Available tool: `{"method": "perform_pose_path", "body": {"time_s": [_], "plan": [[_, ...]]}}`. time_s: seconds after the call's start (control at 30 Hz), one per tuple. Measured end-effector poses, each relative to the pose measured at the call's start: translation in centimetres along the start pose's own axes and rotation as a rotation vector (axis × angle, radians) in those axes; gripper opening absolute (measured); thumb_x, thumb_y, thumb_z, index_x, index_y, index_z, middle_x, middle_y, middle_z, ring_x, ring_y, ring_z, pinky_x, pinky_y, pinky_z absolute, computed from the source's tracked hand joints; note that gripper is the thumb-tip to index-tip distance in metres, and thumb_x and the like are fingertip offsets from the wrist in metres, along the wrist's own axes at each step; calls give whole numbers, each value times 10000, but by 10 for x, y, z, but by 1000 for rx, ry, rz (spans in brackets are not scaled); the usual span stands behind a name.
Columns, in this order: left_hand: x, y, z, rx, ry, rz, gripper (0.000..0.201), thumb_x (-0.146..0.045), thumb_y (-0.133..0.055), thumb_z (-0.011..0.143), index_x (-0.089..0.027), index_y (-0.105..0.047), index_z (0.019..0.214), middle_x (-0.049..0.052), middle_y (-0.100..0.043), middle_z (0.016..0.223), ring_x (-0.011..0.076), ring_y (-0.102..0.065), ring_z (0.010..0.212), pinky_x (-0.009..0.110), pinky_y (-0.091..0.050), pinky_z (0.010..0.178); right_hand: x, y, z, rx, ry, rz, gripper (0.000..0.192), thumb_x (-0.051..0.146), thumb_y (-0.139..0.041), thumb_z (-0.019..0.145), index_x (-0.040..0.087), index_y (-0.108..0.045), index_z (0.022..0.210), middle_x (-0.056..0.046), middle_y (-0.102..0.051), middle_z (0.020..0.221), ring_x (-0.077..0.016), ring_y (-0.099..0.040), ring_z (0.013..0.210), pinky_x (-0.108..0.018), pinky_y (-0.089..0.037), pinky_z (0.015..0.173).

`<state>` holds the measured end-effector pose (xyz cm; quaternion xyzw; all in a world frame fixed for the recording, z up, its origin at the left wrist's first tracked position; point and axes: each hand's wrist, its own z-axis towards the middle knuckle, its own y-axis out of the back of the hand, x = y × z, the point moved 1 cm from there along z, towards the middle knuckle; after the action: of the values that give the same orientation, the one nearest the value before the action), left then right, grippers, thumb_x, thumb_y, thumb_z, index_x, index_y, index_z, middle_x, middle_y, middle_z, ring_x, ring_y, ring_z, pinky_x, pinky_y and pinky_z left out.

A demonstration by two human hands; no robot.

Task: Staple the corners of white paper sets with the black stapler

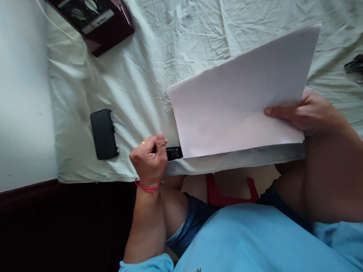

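My left hand (149, 157) is closed around a black stapler (174, 153) near the front edge of the table. The stapler's front end points right and meets the lower left corner of a stack of white paper (236, 102); whether the corner lies between its jaws I cannot tell. My right hand (314, 113) grips the stack at its right side, thumb on top and the other fingers hidden beneath. The stack is tilted, its far right corner reaching up and away from me.
A black phone-like case (104, 134) lies left of my left hand. At the back left stands a dark red appliance (109, 25) with knobs and a white cord. Dark small objects (359, 65) lie at the right edge. A pale wrinkled cloth (177, 29) covers the table.
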<state>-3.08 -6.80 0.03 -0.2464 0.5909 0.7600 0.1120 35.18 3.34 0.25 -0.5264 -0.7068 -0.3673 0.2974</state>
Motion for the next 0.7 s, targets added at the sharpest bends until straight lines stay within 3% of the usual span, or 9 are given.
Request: {"method": "perform_pose_path", "body": {"time_s": [0.13, 0.33, 0.4, 0.47, 0.53, 0.6, 0.7], "plan": [[-1, -4, 2, -58, 31, 46, 369, -389, -606, 1024, -211, -707, 718, 30, -678, 642, 188, -627, 632, 333, -434, 671, -2, 2, 0, -9, 5, -24, 412, 438, -974, 587, 194, -821, 882, -58, -799, 974, -187, -696, 764, -265, -563, 583], [-44, -1, -10, -421, -24, -73, 193, -301, -587, 1067, -214, -729, 968, 76, -773, 953, 229, -703, 879, 390, -540, 877, -7, 4, -3, -73, 26, 12, 473, 432, -1001, 569, 236, -836, 967, -39, -806, 1029, -202, -721, 808, -282, -594, 619], [-60, -7, -24, -383, -55, -235, 199, -320, -568, 1089, -243, -710, 973, 30, -737, 868, 198, -687, 775, 373, -557, 812, -8, 5, -4, -77, 22, 58, 485, 415, -1015, 550, 246, -833, 967, -38, -806, 1049, -209, -729, 832, -293, -612, 644], [-70, -20, -37, -187, -174, -381, 194, -327, -576, 1089, -262, -693, 949, 1, -660, 746, 182, -654, 704, 346, -541, 719, -8, 8, -4, -98, 12, 72, 475, 396, -1022, 543, 248, -824, 948, -41, -803, 1050, -208, -725, 828, -302, -617, 643], [-70, -35, -46, -77, -213, -453, 129, -265, -602, 1076, -262, -672, 967, 0, -644, 775, 168, -637, 723, 330, -523, 707, -8, 12, -4, -133, 2, 51, 475, 394, -1026, 539, 250, -816, 941, -46, -800, 1049, -208, -717, 807, -311, -611, 615], [-62, -46, -51, -92, -166, -462, 75, -221, -603, 1070, -261, -667, 1065, 30, -686, 926, 182, -674, 870, 351, -554, 828, -8, 18, -5, -163, -7, 17, 487, 402, -1032, 528, 258, -813, 938, -48, -798, 1051, -214, -716, 803, -323, -610, 601], [-49, -56, -53, -104, -128, -473, 200, -267, -606, 1064, -260, -617, 1263, 125, -671, 1298, 270, -647, 1272, 477, -537, 1100, -8, 27, -9, -237, -23, -3, 496, 390, -1046, 478, 267, -807, 895, -43, -794, 1044, -229, -724, 835, -347, -621, 629]]}}
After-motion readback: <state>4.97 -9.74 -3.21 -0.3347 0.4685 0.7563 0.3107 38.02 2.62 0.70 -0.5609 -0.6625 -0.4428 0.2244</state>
